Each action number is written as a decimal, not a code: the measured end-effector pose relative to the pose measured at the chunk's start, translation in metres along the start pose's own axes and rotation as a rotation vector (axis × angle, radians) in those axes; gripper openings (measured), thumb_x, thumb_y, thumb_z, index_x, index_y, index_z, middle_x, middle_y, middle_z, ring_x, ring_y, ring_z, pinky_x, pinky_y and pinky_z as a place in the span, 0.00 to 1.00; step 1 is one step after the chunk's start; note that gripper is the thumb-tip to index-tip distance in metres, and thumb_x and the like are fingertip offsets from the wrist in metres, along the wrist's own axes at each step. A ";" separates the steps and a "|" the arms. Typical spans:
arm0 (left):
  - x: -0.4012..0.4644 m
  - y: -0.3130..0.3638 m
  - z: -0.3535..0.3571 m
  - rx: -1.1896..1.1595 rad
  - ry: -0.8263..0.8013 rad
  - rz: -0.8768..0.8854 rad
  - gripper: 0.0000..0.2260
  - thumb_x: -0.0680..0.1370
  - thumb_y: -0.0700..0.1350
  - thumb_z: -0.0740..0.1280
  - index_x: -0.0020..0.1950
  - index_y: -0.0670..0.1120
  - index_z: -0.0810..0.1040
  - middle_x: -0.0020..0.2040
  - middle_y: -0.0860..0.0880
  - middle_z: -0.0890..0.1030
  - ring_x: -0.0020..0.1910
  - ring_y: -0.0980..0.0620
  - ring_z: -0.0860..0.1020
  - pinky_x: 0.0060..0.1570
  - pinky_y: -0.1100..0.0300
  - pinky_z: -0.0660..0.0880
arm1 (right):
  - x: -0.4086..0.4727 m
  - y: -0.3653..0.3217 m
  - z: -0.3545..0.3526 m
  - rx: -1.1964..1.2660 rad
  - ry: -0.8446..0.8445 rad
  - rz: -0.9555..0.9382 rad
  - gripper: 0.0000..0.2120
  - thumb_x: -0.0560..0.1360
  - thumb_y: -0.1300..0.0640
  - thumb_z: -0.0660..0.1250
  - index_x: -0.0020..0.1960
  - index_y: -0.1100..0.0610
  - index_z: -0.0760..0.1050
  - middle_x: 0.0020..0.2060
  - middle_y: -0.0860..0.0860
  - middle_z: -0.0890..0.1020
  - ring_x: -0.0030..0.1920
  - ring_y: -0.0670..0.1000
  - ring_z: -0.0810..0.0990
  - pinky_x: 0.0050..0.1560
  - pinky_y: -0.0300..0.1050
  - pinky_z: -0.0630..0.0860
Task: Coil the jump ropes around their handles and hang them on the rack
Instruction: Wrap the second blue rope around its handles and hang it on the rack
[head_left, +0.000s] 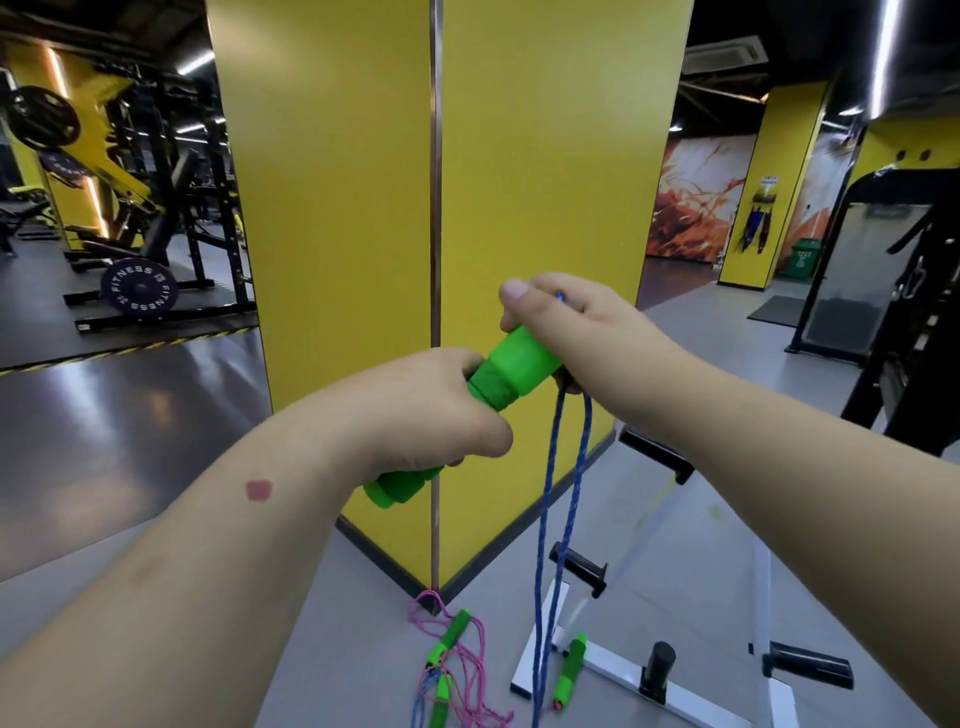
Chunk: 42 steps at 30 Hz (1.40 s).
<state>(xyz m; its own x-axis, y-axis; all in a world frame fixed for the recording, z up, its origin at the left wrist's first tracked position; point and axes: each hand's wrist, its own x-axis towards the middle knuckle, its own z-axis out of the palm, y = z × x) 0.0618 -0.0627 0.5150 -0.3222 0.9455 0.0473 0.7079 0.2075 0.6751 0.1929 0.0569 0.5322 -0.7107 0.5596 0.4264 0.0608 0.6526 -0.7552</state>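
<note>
My left hand (436, 410) grips the green handles (514, 369) of a jump rope, held slanted in front of a yellow pillar. My right hand (561, 322) pinches the blue rope (566, 488) at the handles' upper end; two strands hang down from it to the floor. On the floor below lie a pink rope (467, 670) with green handles (449, 636) and another green handle (569, 670). The white rack (613, 670) with black pegs stands low at the right.
The yellow pillar (519, 182) stands straight ahead, its corner edged in metal. Weight machines and a plate (139, 286) fill the left. A black frame (898, 312) stands at the right, with a green bin (802, 258) farther back. Grey floor lies all around.
</note>
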 end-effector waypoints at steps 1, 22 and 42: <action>-0.001 0.001 -0.002 -0.004 0.008 0.011 0.14 0.62 0.50 0.70 0.46 0.48 0.75 0.34 0.46 0.79 0.33 0.45 0.78 0.40 0.50 0.77 | 0.002 0.002 -0.002 0.168 -0.060 0.094 0.28 0.76 0.30 0.56 0.49 0.54 0.77 0.35 0.53 0.74 0.30 0.51 0.66 0.35 0.48 0.64; 0.002 -0.003 0.026 0.662 0.207 0.025 0.06 0.73 0.41 0.63 0.41 0.53 0.69 0.38 0.51 0.76 0.34 0.51 0.75 0.31 0.58 0.68 | -0.012 -0.062 -0.024 -0.827 -0.403 -0.223 0.08 0.74 0.43 0.71 0.43 0.47 0.81 0.35 0.45 0.80 0.34 0.44 0.77 0.35 0.43 0.76; 0.008 -0.009 0.014 0.476 0.244 -0.081 0.04 0.71 0.43 0.63 0.42 0.52 0.73 0.37 0.50 0.79 0.35 0.48 0.78 0.32 0.58 0.71 | -0.024 -0.067 -0.030 -0.767 -0.316 -0.148 0.05 0.76 0.46 0.70 0.45 0.46 0.81 0.33 0.46 0.80 0.31 0.44 0.75 0.30 0.39 0.72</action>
<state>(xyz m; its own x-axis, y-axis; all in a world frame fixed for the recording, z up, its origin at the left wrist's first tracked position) 0.0618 -0.0538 0.4996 -0.4843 0.8477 0.2163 0.8629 0.4221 0.2780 0.2267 0.0155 0.5875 -0.9047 0.3461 0.2485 0.3297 0.9381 -0.1062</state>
